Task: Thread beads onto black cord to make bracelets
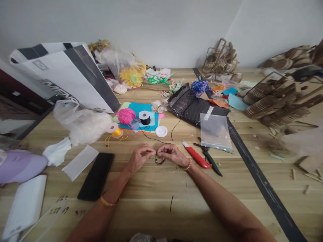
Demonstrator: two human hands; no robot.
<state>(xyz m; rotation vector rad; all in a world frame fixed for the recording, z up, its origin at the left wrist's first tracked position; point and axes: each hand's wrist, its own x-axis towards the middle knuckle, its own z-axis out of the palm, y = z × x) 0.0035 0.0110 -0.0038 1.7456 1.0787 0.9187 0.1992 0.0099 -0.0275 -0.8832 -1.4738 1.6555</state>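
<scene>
The left hand (pixel 140 158) and right hand (pixel 175 155), each in a closed finger-and-thumb pinch on the small multicoloured beaded loop (pixel 159 163) between them, seem to be working its upper ends, calling next for steady control.

Pinching beaded strand (pixel 159 162) in fingertips of left hand (pixel 139 157) and right hand (pixel 175 155), over wooden table (pixel 151 215).
Holding it in a small loop; can't tell whether touching the wood. Got red cutter (pixel 198 155) and green-handled pliers (pixel 212 162) lying side by side, just right of right hand. Ahead, see black-thread spool (pixel 144 118) and pink yarn ball (pixel 126 116) on blue sheets (pixel 136 107), white disc (pixel 161 131) at their near edge, yellow-thread spool (pixel 115 130) off left. Left of left hand, see black phone (pixel 96 176) lying flat, white strip (pixel 80 163) near it. Farther back, see black bubble mailer (pixel 188 106), clear bag (pixel 216 132) at its near side, purple-blue yarn (pixel 199 88) at its far end. Also see brown slatted pieces (pixel 272 97) at right.
</scene>
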